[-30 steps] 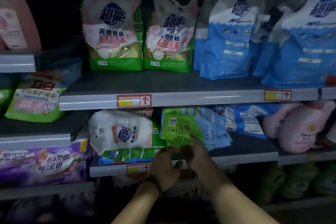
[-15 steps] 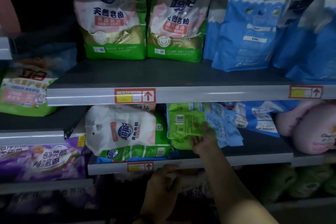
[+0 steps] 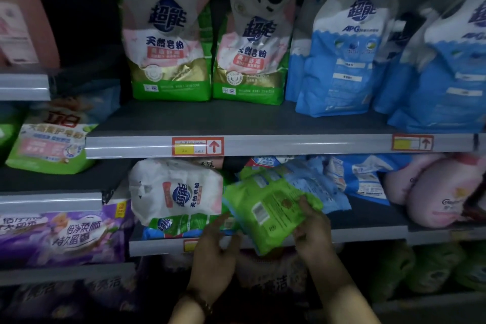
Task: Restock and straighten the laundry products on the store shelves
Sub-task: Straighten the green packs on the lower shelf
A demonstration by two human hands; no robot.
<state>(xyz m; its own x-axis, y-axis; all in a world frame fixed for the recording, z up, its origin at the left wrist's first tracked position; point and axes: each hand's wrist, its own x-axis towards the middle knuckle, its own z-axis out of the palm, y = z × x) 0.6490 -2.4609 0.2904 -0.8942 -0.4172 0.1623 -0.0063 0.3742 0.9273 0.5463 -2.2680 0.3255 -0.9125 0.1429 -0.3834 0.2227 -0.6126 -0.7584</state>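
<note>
Green crinkly plastic pouch [image 3: 265,208] lies in grip of right hand [image 3: 313,231]; left hand [image 3: 214,244] splays loose.

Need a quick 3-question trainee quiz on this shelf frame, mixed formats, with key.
1. True or false: the right hand grips the green pack.
2. The white bag left of that pack is: A) standing upright B) lying on its side C) hanging from a hook.
3. Which way does the arrow on the red price tag point?
Key: 1 true; 2 B; 3 up.
</note>
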